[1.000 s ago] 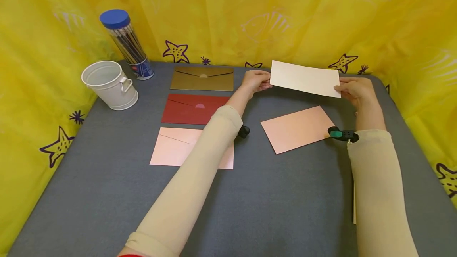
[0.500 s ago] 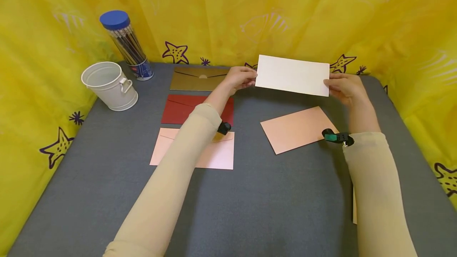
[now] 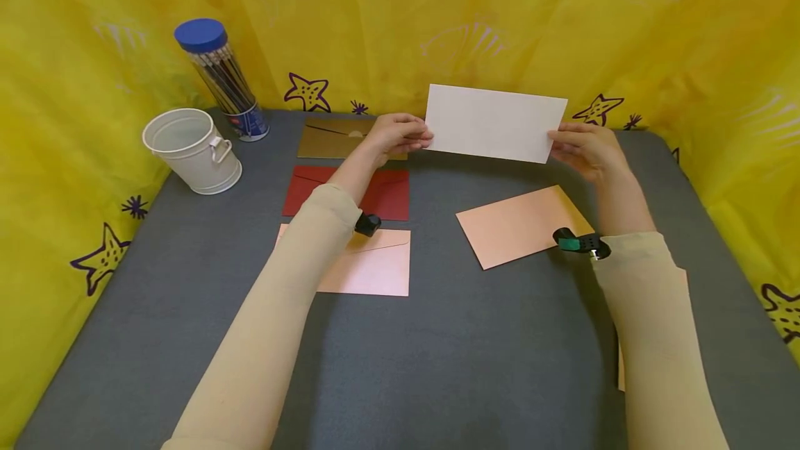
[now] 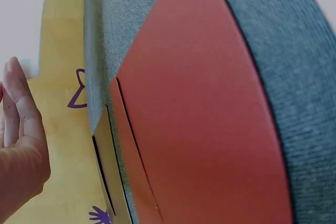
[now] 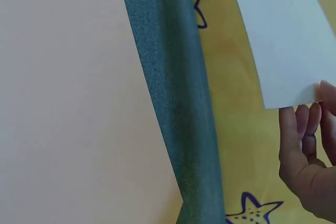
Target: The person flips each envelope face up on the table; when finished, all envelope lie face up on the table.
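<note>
Your left hand (image 3: 395, 133) pinches one short end of a white paper (image 3: 496, 123), and your right hand (image 3: 587, 148) pinches the other, its thumb on the face turned toward you. The paper hangs between the two hands, raised off the table (image 3: 475, 346) — in the head view it slopes slightly down toward your right hand.

Just below your left hand, and partly covered by it, is a gold envelope (image 3: 325, 143). Closer to you than that hand lies a red envelope (image 3: 386, 194), and past it a pink envelope (image 3: 375, 268); your left sleeve (image 3: 269, 325) crosses in front of both. Below the paper, on the near side of your right hand, a peach envelope (image 3: 519, 226) lies at an angle. Farther toward you from that hand, a light paper (image 3: 621, 367) shows only its edges beside your right sleeve (image 3: 656, 346), so most of it is hidden.

Well to the left of your left hand are a pencil tub (image 3: 247, 122) with a blue lid (image 3: 201, 35) and, nearer you, a white bucket (image 3: 203, 167). Beyond both hands hangs a yellow cloth (image 3: 375, 19) printed with starfish.
</note>
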Tool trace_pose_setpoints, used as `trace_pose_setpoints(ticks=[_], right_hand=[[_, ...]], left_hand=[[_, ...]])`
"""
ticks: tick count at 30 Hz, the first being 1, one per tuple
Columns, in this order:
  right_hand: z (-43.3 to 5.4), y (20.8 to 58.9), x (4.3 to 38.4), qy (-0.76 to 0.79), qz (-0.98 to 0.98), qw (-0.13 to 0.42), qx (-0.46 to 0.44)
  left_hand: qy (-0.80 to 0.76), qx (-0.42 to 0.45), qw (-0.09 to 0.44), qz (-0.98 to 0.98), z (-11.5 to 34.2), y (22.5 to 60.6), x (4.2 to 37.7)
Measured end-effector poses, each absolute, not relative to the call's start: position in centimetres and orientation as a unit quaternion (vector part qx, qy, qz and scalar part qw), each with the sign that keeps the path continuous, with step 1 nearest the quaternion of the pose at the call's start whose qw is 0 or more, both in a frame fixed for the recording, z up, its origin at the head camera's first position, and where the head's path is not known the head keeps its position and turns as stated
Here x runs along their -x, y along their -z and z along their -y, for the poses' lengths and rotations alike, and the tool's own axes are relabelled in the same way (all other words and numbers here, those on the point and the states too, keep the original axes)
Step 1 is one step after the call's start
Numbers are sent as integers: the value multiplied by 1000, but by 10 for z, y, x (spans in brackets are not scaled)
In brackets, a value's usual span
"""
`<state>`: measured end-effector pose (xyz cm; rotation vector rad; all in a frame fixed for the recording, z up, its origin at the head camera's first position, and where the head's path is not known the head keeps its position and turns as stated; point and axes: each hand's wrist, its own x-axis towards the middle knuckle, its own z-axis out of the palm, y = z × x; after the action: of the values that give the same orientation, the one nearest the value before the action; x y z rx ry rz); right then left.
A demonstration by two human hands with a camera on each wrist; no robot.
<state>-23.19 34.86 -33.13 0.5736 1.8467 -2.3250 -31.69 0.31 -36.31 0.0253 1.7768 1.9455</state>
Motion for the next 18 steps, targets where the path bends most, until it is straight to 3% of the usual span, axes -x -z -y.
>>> trace_pose_setpoints(ticks=[18], right_hand=[[-345, 352, 235, 720, -675, 87, -137]], left_hand=[[-699, 40, 234, -675, -4, 374, 317]])
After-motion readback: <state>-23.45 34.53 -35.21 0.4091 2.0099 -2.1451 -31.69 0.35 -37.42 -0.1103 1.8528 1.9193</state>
